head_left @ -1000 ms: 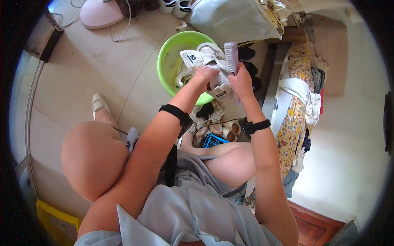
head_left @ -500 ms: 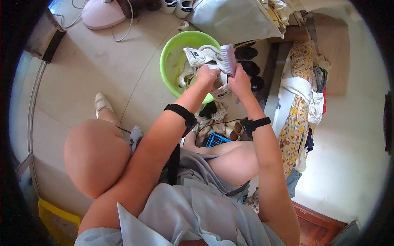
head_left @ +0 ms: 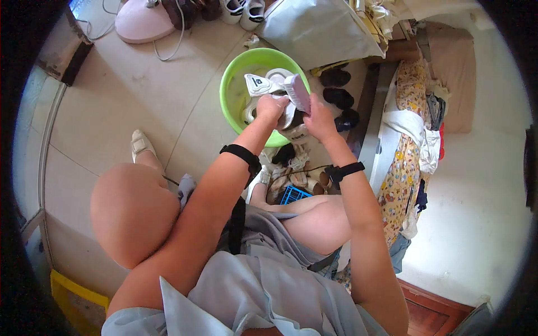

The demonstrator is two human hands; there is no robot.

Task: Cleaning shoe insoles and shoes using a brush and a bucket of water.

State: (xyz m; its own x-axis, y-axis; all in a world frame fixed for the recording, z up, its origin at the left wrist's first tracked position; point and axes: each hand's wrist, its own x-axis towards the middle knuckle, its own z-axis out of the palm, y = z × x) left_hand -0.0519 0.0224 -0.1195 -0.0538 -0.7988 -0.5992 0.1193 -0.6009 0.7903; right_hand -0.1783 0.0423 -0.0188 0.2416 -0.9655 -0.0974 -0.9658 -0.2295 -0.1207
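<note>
Over a light green basin [head_left: 225,89], my left hand [head_left: 272,106] is closed on a white shoe [head_left: 260,85]. The shoe is tilted, with its strap flap toward the far side. My right hand [head_left: 319,119] grips a pale purple scrub brush [head_left: 298,94] by its lower end. The bristles face left and lie against or just above the shoe; I cannot tell which. Part of another white shoe [head_left: 249,113] shows inside the basin beside my left hand. My fingers hide the middle of the held shoe.
Dark shoes [head_left: 337,97] line the floor right of the basin. Near my feet lie a blue plastic basket [head_left: 295,195] and a pile of footwear [head_left: 300,173]. A bed with a patterned cover [head_left: 399,162] stands on the right. Behind the basin is a large pale bag [head_left: 314,33].
Both hands have shifted slightly left with the shoe and the brush. The brush now leans farther over the shoe, with its back turned more into view.
</note>
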